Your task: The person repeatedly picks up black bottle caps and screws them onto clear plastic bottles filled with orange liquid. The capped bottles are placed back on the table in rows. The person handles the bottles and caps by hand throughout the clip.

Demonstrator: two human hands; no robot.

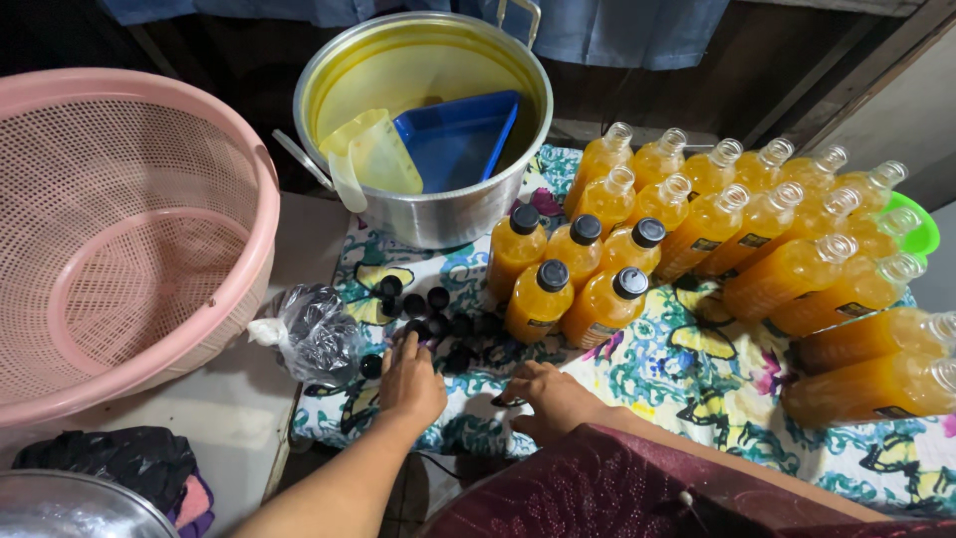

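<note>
Head view: your left hand (411, 381) lies palm down on the floral cloth (697, 374), fingers loosely spread, tips touching the loose black caps (423, 304) scattered there; can't tell if it grips one. Your right hand (548, 397) rests just beside it w/ fingers curled under, pinching a small dark piece, likely a cap. Just beyond the caps stand five capped bottles of orange juice (570, 274). To their right, uncapped bottles (757, 214) crowd in rows, some lying tilted. A clear plastic bag (314, 334) sits left of the caps. Behind: metal pot (438, 214) holding a yellow jug (373, 154) & blue tray (458, 134). Pink basket (129, 229) far left.
</note>
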